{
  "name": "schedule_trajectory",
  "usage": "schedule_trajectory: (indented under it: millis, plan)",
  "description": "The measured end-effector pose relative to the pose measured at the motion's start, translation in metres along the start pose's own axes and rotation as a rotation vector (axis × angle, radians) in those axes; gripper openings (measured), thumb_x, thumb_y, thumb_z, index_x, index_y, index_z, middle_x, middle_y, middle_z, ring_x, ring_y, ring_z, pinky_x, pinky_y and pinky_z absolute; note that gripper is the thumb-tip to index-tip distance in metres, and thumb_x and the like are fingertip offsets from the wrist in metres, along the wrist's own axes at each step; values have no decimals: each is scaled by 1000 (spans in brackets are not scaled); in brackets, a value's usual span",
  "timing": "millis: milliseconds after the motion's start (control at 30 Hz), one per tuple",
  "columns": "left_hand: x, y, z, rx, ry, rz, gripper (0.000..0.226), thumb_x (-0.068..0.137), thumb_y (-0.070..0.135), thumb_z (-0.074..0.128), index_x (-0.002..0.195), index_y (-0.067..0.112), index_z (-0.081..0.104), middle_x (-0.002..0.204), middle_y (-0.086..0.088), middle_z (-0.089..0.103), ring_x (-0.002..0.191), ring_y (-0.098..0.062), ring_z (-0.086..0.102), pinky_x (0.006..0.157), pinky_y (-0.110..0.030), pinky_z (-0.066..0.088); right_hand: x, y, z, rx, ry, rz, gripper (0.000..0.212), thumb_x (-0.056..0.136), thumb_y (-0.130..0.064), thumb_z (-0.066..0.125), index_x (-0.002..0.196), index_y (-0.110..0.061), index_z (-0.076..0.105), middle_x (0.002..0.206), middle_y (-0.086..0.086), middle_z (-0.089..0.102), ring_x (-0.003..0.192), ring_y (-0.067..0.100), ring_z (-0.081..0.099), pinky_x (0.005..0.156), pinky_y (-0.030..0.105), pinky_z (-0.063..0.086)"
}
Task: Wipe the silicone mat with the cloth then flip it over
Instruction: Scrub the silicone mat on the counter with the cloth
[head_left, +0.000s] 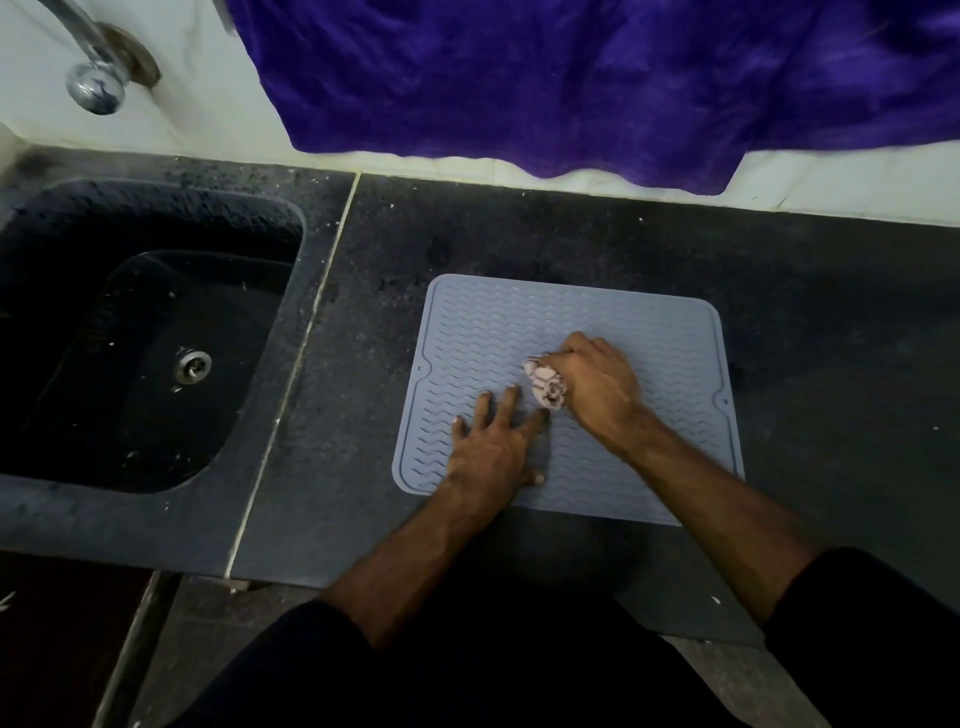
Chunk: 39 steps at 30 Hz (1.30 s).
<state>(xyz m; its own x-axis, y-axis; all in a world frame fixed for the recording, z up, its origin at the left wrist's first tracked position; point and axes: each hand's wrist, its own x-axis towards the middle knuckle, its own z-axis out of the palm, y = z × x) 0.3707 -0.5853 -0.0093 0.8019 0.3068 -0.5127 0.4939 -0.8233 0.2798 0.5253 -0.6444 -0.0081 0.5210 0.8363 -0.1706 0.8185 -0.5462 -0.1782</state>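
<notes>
Head view shows the right hand (597, 387) clutching a bunched cloth (544, 386) on the mat (670, 353) at centre frame, the left hand (491, 449) pressed flat beside it, fingers spread wide.

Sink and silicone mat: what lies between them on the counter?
Only bare dark counter with a pale seam, between sink and silicone mat, in the head view.

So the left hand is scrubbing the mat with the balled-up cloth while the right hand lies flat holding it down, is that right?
The hands are swapped. In the head view the right hand grips the balled-up cloth on the mat, while the left hand lies flat holding it down.
</notes>
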Motion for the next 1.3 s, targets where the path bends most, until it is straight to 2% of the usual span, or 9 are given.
schedule_trajectory:
  millis: [100,300,467,600,733,867,1067,1167,1300]
  plan:
    - [0,-2,-2,-2,-10,13,90,87,44,63,153,36,2,160,-1,-20,146,-34,-16,115,-63,7,-6,20,-4,-21,-2,50,35,91,-29,59,126,-30,61,116,4,54,107,27,49,95,40,40]
    - [-17,-20,-8,-32,8,-31,88,88,38,65,154,35,7,160,-3,-19,146,-38,-13,116,-62,10,-5,12,-10,-37,-4,64,37,85,-25,68,122,-25,64,114,5,56,104,28,52,92,39,43]
    - [-18,-20,-5,-36,-6,-60,88,89,38,63,153,37,3,160,-4,-20,145,-40,-14,115,-64,9,8,-28,-14,112,27,-112,41,81,-25,71,121,-26,64,113,3,57,103,27,52,90,35,40]
    - [-16,-20,-6,-48,-1,-61,87,88,38,65,153,37,7,161,-4,-12,146,-40,-12,115,-63,9,16,-61,-2,-10,-54,-219,52,76,-34,75,125,-27,59,119,1,52,109,25,46,93,35,35]
    - [-18,-21,-5,-38,-7,-69,89,89,39,63,153,38,2,161,-3,-17,146,-39,-13,116,-62,8,10,-45,2,-63,-21,-156,39,85,-37,65,124,-30,60,115,3,52,108,26,47,92,37,37]
    - [-19,-23,-4,-46,-4,-56,90,89,38,63,153,38,0,159,-3,-22,145,-38,-17,114,-62,6,4,-22,-9,-131,-66,-57,41,81,-27,72,121,-27,63,114,4,56,106,25,51,90,38,43]
    - [-18,-21,-8,-39,-17,-58,87,90,38,62,154,36,3,160,-6,-19,145,-39,-16,115,-64,6,20,-65,-18,97,-63,-196,45,79,-27,74,123,-29,62,114,0,56,105,24,50,92,38,43]
    - [-16,-20,-5,-37,-10,-69,88,88,39,64,154,34,6,161,-7,-15,145,-39,-16,114,-65,7,24,-85,-14,-52,-122,-230,44,79,-30,73,122,-24,63,117,4,54,107,26,48,94,40,41]
    - [-17,-22,-3,-48,-15,-58,89,89,38,63,153,37,1,160,-6,-18,145,-39,-16,115,-64,6,21,-65,-19,-179,-137,-169,38,82,-34,70,119,-23,64,115,7,54,105,29,52,89,39,42]
